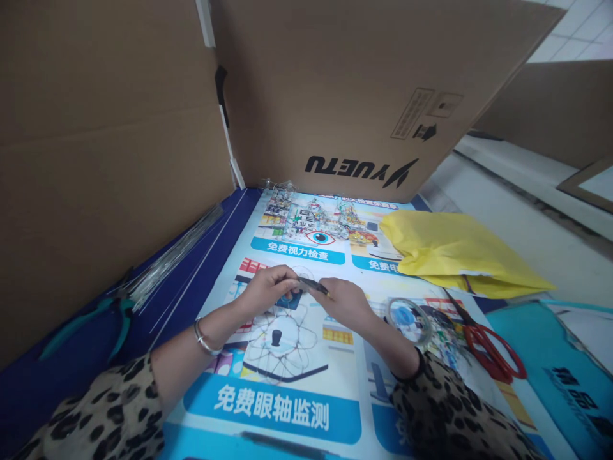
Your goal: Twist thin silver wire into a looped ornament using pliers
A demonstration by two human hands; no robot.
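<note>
My left hand (272,287) is closed in a pinch above the printed sheet, at the tip of a slim dark pointed tool (312,285). What it pinches is too small to make out; faint thin wire shows beside the fingertips. My right hand (345,303) is wrapped round the tool's other end, and the tool's exact kind is hidden by the fingers. Below the hands lies a flower-like shape of thin bent wire (299,338). Farther back, several small wire pieces with coloured bits (345,223) lie in a tangle.
Cardboard walls (306,96) stand behind and at left. Teal-handled pliers (122,313) and a bundle of thin wires (177,259) lie left. On the right are a tape roll (428,326), red-handled scissors (488,348), a yellow bag (454,249) and a teal packet (550,358).
</note>
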